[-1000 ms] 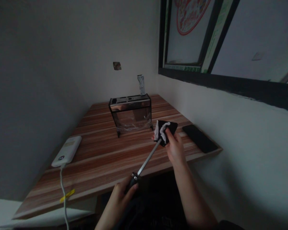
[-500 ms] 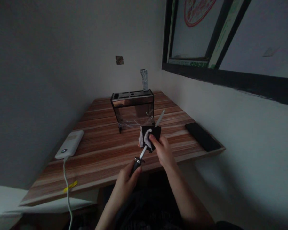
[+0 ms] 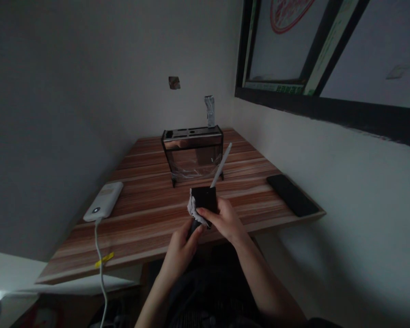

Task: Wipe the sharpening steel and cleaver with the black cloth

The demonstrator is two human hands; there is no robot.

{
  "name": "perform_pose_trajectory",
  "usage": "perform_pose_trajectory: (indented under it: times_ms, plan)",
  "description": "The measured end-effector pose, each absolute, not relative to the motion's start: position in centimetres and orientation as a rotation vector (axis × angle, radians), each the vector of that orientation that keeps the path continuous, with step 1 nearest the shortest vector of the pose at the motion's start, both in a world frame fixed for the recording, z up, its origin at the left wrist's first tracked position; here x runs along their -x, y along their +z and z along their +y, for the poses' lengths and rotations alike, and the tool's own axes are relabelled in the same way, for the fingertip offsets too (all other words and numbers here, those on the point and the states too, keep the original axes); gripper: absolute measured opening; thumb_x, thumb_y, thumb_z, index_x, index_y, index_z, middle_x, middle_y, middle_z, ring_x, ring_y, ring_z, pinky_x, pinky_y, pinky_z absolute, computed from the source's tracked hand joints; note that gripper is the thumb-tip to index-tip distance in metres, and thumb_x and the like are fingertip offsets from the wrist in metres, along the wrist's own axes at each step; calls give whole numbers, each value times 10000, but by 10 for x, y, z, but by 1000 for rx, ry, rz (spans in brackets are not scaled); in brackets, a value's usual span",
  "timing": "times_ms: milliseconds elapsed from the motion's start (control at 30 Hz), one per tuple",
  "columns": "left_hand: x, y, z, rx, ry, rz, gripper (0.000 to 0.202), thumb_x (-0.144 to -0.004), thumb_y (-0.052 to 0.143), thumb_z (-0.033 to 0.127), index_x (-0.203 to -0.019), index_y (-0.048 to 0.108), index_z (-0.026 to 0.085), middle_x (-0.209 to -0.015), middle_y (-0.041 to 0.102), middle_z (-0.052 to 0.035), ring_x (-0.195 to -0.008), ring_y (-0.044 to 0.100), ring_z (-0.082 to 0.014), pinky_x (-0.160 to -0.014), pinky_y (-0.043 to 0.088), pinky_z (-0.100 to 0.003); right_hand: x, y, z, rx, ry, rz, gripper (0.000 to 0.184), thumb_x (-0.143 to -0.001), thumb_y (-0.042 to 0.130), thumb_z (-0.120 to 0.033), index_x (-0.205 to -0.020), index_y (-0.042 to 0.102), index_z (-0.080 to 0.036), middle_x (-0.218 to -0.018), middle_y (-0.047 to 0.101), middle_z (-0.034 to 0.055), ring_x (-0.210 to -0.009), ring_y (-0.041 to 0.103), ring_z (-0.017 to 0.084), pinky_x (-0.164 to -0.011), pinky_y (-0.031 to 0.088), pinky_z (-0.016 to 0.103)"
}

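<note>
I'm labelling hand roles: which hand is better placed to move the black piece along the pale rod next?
Probably the right hand: it grips the black piece at the pale rod, while the left hand holds the dark handle.

Over the near edge of a table (image 3: 146,207), the left hand (image 3: 180,249) holds a rod (image 3: 221,165) by its handle, just left of the right hand (image 3: 227,221), which holds a pad (image 3: 203,198) along it; the rod's tip extends beyond the pad. Behind the hands stands a rack (image 3: 193,135), an upright piece (image 3: 210,110) at its right end. At left lies a power bank (image 3: 103,201), its cable (image 3: 96,234) running over the near edge across a tape strip (image 3: 108,257); at right, a phone (image 3: 292,194) lies beside the wall (image 3: 362,191)
</note>
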State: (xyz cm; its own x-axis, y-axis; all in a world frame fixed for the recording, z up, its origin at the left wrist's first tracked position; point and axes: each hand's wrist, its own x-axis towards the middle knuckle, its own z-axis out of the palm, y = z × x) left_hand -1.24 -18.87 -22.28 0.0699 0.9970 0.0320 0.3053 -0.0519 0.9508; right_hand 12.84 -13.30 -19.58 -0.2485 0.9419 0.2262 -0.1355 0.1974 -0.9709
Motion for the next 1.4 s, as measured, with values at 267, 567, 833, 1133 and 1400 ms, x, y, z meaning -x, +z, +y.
perform_pose_trajectory:
  times_ms: [267, 567, 833, 1133, 1400]
  plan:
    - [10, -221, -192, -1440, 999, 1318, 387, -854, 503, 502, -906, 599, 131, -509, 374, 82, -422, 290, -70, -394, 214, -174, -130, -197, -135, 786, 1333, -1362, 354, -695, 759, -348, -992, 687, -168, -945, 739, 59, -891, 685, 238, -799, 523, 330]
    - [16, -231, -193, -1462, 979, 1312, 387, -856, 496, 502, -878, 585, 126, -540, 365, 75, -448, 285, -71, -417, 217, -178, -133, -199, -133, 761, 1326, -1288, 308, -707, 760, -374, -921, 696, -162, -870, 727, 53, -805, 673, 213, -747, 524, 313]
    - [25, -238, -202, -1545, 906, 1339, 413, -876, 498, 473, -975, 655, 104, -635, 511, 16, -573, 415, -117, -529, 323, -197, -147, -202, -125, 716, 1285, -1188, 289, -728, 757, -404, -855, 688, -154, -783, 689, 39, -690, 614, 169, -660, 491, 282]
    - [34, -240, -214, -1596, 776, 1406, 415, -872, 502, 473, -1013, 668, 121, -765, 640, -34, -725, 548, -187, -659, 405, -233, -167, -186, -121, 692, 1217, -1065, 292, -736, 735, -452, -801, 662, -178, -692, 659, 17, -581, 592, 165, -628, 509, 311]
    - [42, -238, -218, -1644, 703, 1377, 398, -883, 492, 467, -995, 668, 128, -765, 641, -35, -726, 544, -186, -662, 416, -234, -181, -188, -114, 702, 1129, -883, 331, -659, 788, -475, -752, 654, -188, -722, 687, 21, -619, 646, 190, -694, 566, 370]
